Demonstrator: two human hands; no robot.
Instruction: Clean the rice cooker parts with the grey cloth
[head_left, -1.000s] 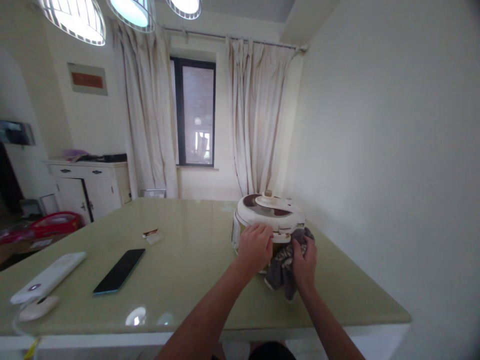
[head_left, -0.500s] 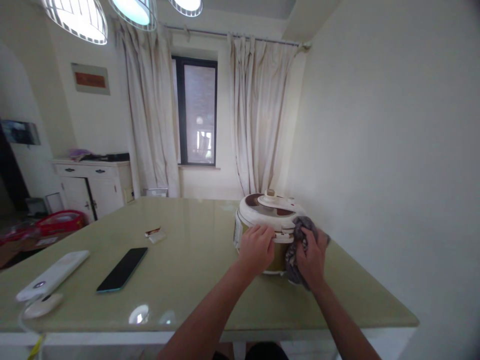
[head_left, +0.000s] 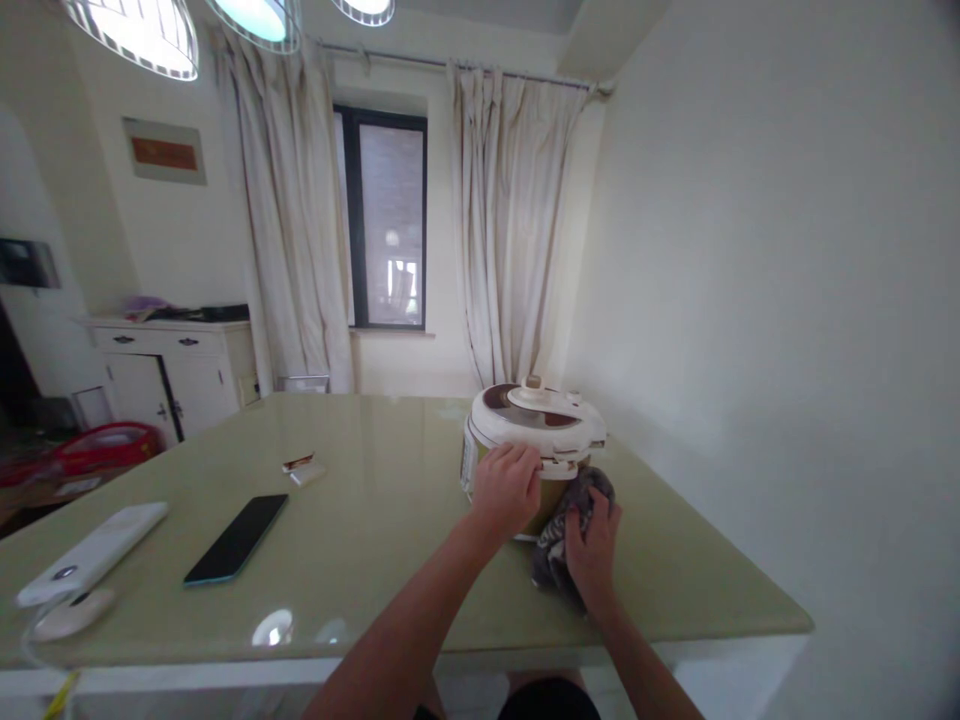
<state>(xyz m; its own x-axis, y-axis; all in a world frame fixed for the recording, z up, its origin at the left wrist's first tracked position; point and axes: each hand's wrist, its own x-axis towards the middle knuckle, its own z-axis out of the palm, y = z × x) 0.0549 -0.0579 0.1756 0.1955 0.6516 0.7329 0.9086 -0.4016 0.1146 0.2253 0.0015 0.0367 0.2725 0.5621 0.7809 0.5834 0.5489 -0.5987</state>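
Note:
A white and gold pressure cooker (head_left: pixel 534 420) with a brown-patterned lid stands on the pale green table (head_left: pixel 375 500), near the right wall. My left hand (head_left: pixel 507 488) is pressed against the cooker's front left side, fingers curled on its rim. My right hand (head_left: pixel 592 540) is closed on a dark grey patterned cloth (head_left: pixel 556 540), held against the cooker's lower front right side, down by the tabletop.
A black phone (head_left: pixel 237 538) lies face up left of centre. A white remote-like device (head_left: pixel 90 553) and a small white object (head_left: pixel 71 616) sit near the front left edge. A small wrapper (head_left: pixel 303 468) lies mid-table. A white cabinet (head_left: pixel 176 370) stands at the back left.
My right hand moved the cloth up along the cooker's right side, then back down to its lower front. My left hand stayed on the cooker's front.

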